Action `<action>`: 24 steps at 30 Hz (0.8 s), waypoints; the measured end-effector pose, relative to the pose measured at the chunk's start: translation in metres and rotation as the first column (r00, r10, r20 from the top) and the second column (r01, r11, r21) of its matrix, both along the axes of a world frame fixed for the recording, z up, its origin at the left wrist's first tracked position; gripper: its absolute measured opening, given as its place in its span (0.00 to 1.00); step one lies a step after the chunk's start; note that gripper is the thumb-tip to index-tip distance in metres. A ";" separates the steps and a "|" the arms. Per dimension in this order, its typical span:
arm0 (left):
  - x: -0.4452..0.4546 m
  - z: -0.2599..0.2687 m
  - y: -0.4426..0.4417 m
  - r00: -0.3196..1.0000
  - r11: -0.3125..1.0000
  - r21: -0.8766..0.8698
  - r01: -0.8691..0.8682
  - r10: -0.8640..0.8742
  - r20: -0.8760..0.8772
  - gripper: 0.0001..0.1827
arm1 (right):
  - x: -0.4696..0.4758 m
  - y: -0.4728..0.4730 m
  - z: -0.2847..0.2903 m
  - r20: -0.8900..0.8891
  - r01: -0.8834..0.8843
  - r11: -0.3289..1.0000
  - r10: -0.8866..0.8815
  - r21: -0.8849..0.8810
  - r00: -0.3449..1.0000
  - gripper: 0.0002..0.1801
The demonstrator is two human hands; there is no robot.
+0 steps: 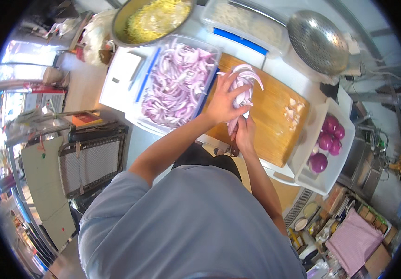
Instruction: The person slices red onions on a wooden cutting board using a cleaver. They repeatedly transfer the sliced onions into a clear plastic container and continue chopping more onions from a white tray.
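My left hand point(223, 101) spreads over a heap of sliced red onion point(245, 83) at the left side of a wooden cutting board point(273, 101). My right hand point(245, 134) is closed on the handle of a knife point(234, 150); most of its blade is hidden under the onion slices and my left hand. Left of the board, a clear plastic tub point(218, 52) holds many red onion slices point(179, 83). Small pale onion trimmings point(294, 110) lie at the board's right side.
At the right, a white bin point(343, 153) holds several whole red onions point(326, 141). Beyond the board stand a lidded plastic container point(249, 24) and a perforated metal strainer point(317, 42). A metal bowl point(117, 24) with yellow shreds point(151, 21) is at the upper left.
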State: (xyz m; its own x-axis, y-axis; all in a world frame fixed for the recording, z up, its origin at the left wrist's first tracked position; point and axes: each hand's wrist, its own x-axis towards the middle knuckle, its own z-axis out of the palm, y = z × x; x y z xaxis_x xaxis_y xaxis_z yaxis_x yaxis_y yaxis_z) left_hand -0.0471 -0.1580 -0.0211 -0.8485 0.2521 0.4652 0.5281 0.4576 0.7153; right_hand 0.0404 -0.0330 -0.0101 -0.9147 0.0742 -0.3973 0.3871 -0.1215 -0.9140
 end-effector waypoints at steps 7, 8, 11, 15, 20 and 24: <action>0.002 0.021 -0.151 0.946 0.964 -0.143 -0.222 0.249 0.208 0.31 | -0.041 -0.110 0.016 0.033 -0.352 0.918 0.352 0.184 0.935 0.17; 0.001 0.012 -0.165 0.938 0.884 -0.411 -0.224 0.309 0.155 0.30 | -0.044 -0.112 -0.026 0.003 -0.322 0.898 0.336 0.299 0.942 0.15; 0.026 -0.020 -0.219 0.916 0.868 -0.432 -0.247 0.354 0.188 0.30 | -0.059 -0.115 0.009 0.126 -0.292 0.933 0.271 0.210 0.954 0.15; 0.018 -0.017 -0.220 0.927 0.903 -0.350 -0.250 0.327 0.182 0.33 | -0.070 -0.097 0.034 0.228 -0.250 0.957 0.213 0.149 0.950 0.13; 0.006 -0.029 -0.177 0.941 0.744 -0.665 -0.064 0.268 0.209 0.39 | -0.070 -0.092 0.052 0.158 -0.193 0.972 0.171 0.133 0.972 0.10; 0.048 -0.024 -0.168 0.971 0.707 -0.704 0.076 0.108 0.213 0.38 | -0.056 -0.073 0.057 0.189 -0.092 0.988 0.068 0.124 0.980 0.08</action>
State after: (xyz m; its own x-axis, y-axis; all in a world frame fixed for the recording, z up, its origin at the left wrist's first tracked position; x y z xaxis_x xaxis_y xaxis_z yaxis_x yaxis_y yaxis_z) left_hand 0.0008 -0.3260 -0.0450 -0.9104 0.4114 -0.0432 0.3849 0.8808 0.2756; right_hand -0.0158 -0.1063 0.0467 -0.8322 0.0669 -0.5504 0.5532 0.0334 -0.8324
